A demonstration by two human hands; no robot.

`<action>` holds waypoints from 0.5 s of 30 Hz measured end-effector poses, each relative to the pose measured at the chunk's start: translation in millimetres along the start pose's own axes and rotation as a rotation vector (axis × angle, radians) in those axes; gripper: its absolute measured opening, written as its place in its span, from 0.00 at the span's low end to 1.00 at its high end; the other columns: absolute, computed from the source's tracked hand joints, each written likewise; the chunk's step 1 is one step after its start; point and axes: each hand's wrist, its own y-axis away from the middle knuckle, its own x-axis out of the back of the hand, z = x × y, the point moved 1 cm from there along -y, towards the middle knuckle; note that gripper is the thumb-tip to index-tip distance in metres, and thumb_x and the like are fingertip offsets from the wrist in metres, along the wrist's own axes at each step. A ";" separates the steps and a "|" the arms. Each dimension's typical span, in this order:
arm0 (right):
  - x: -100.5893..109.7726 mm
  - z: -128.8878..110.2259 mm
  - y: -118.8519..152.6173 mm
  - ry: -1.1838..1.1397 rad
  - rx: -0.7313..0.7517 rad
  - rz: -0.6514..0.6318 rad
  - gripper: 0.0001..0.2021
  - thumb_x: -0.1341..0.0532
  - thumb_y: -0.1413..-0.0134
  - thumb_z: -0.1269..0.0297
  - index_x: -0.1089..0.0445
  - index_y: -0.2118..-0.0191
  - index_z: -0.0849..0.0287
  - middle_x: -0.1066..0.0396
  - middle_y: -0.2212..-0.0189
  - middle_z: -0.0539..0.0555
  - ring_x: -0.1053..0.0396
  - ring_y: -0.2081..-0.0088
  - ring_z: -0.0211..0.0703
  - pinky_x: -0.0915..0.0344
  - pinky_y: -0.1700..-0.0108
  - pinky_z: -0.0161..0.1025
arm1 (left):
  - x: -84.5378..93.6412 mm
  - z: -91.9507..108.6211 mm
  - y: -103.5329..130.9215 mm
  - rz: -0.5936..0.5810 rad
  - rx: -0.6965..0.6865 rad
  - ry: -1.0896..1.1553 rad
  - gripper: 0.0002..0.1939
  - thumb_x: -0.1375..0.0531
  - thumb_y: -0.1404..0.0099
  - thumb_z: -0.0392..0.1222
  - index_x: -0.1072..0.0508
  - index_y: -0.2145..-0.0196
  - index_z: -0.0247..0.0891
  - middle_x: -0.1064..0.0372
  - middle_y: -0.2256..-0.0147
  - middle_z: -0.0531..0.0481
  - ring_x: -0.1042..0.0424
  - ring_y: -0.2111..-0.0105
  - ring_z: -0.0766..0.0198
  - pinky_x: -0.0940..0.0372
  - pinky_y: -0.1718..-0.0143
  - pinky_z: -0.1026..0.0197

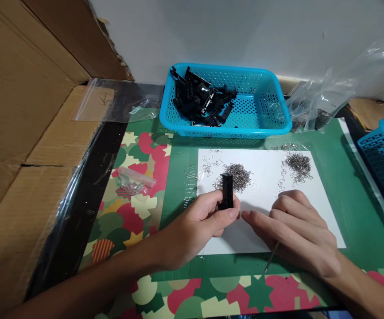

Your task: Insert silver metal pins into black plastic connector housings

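My left hand [208,217] is closed around a black plastic part [227,191], which stands upright between its thumb and fingers. At the tip of my left thumb is a tiny metal piece [240,213], and the index fingertip of my right hand [294,226] reaches it from the right. The other fingers of my right hand are curled over a thin metal rod [272,258] that sticks out below the palm. Both hands are over a white sheet [254,241], with a pile of small metal clips [238,177] just beyond the black part.
Another clip pile [298,166] lies at the sheet's right. Behind stands a blue basket [225,131] with black parts. A second blue basket [382,153] is at the right edge. Plastic bags [324,99] are back right, a small bag [135,179] left, and cardboard [22,110] far left.
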 end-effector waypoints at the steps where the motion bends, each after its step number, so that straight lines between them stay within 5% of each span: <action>1: -0.9 0.2 0.4 -0.003 -0.014 0.014 0.17 0.38 0.34 0.77 0.25 0.43 0.61 0.35 0.78 0.49 0.44 0.75 0.43 0.49 0.70 0.46 | 0.2 1.0 0.9 -0.001 0.011 -0.002 0.12 0.42 0.23 0.51 0.31 0.56 0.39 0.51 0.70 0.58 0.54 0.74 0.70 0.54 0.72 0.62; 9: -8.0 3.3 3.1 -0.179 -0.137 0.146 0.17 0.34 0.37 0.79 0.23 0.46 0.58 0.34 0.77 0.48 0.45 0.75 0.40 0.49 0.69 0.44 | 0.7 -2.9 2.7 0.017 0.002 -0.065 0.24 0.47 0.20 0.57 0.31 0.39 0.37 0.44 0.67 0.54 0.51 0.72 0.68 0.53 0.71 0.61; 15: -6.3 1.1 -5.6 -0.226 -0.097 0.055 0.12 0.37 0.36 0.82 0.24 0.51 0.65 0.30 0.76 0.52 0.43 0.74 0.39 0.51 0.70 0.44 | -1.9 -2.8 0.9 0.003 -0.044 -0.200 0.28 0.47 0.21 0.58 0.30 0.33 0.40 0.42 0.65 0.52 0.47 0.70 0.67 0.49 0.70 0.62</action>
